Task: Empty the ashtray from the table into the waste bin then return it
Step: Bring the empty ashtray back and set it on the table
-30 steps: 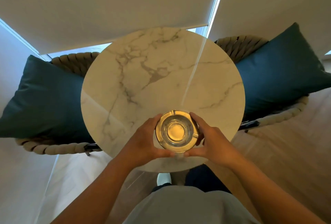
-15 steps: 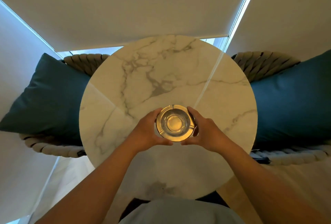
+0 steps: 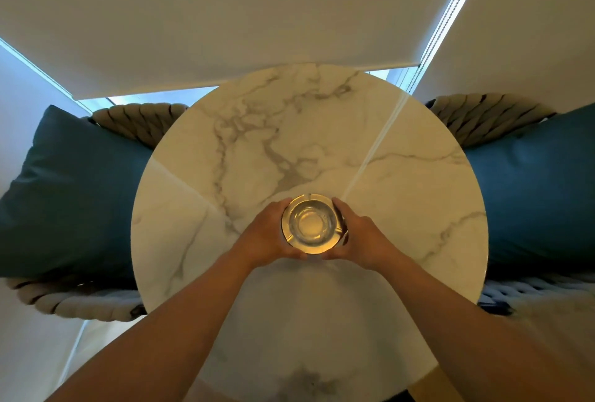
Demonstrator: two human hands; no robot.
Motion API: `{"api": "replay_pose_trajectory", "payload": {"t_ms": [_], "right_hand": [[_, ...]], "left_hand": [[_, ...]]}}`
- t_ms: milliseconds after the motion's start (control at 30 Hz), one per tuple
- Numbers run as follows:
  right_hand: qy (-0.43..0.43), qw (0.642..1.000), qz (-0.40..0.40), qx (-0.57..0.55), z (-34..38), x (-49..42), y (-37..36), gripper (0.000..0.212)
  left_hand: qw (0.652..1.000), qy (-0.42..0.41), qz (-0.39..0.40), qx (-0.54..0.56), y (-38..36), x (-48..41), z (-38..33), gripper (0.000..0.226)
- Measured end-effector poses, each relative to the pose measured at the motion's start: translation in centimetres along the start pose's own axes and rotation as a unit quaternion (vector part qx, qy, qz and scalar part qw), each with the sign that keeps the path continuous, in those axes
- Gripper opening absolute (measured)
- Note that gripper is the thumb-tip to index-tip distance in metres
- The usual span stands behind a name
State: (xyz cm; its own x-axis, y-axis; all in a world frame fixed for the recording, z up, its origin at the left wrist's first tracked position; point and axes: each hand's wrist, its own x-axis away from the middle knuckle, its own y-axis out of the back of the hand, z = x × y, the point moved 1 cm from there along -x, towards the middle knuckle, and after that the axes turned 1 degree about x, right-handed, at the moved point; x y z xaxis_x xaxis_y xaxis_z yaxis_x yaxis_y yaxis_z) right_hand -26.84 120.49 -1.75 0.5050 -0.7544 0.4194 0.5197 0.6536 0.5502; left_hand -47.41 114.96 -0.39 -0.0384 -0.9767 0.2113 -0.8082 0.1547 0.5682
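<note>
A round ashtray (image 3: 311,224) with a gold rim and a clear glass bowl sits low over the middle of the round white marble table (image 3: 402,195). Its bowl looks empty. My left hand (image 3: 267,234) cups its left side and my right hand (image 3: 360,234) cups its right side, thumbs meeting under the near rim. I cannot tell whether the ashtray rests on the tabletop or hovers just above it. No waste bin is in view.
Two woven rope chairs flank the table, each with a dark teal cushion: one at the left (image 3: 74,195), one at the right (image 3: 534,192). White roller blinds (image 3: 241,15) hang behind the table. Pale floor shows at the lower left.
Both hands have carried the ashtray from the table's near edge toward its centre, and my view has moved forward over the tabletop.
</note>
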Motion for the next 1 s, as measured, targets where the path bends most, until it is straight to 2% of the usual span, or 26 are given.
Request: {"api": "replay_pose_trajectory", "payload": {"t_ms": [167, 400, 700, 1000], "right_hand": [[-0.017, 1.000, 0.003, 0.000, -0.5, -2.4, -1.7, 0.122], [-0.019, 0.999, 0.010, 0.040, -0.8, -5.0, -2.2, 0.124], [-0.037, 0.992, 0.018, 0.120, -1.1, -6.7, -2.7, 0.126], [-0.025, 0.992, 0.004, 0.122, -1.6, -6.7, -2.2, 0.117]], "left_hand": [[0.998, 0.004, 0.017, -0.066, -0.5, -2.2, 4.3, 0.109], [0.988, 0.045, 0.009, -0.149, -0.7, -3.8, 6.3, 0.112], [0.983, 0.083, -0.010, -0.165, -0.9, -4.4, 7.0, 0.117], [0.978, 0.099, -0.020, -0.180, -1.1, -4.2, 7.1, 0.114]]}}
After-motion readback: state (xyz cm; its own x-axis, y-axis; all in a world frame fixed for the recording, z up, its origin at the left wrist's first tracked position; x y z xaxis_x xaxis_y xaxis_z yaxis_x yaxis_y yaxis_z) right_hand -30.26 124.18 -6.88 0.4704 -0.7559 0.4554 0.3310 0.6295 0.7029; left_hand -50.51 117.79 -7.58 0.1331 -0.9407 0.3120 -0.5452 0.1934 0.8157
